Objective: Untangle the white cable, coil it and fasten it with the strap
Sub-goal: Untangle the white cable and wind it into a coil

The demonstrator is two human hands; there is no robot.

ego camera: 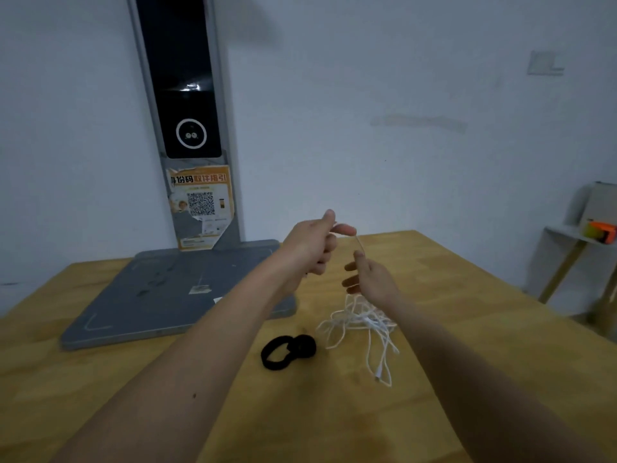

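Note:
The white cable [362,324] lies in a tangled heap on the wooden table [467,312], with one connector end trailing toward me. A single strand rises from the heap. My left hand [317,242] pinches the top of that strand between thumb and forefinger, raised above the table. My right hand [370,277] grips the same strand a little lower, just over the heap. A black strap [288,350], rolled into two joined loops, rests on the table left of the cable.
A grey flat base [173,295] with an upright post carrying a dark screen and an orange QR poster [200,205] stands at the table's back left. A small side table with boxes [597,228] is by the wall at right.

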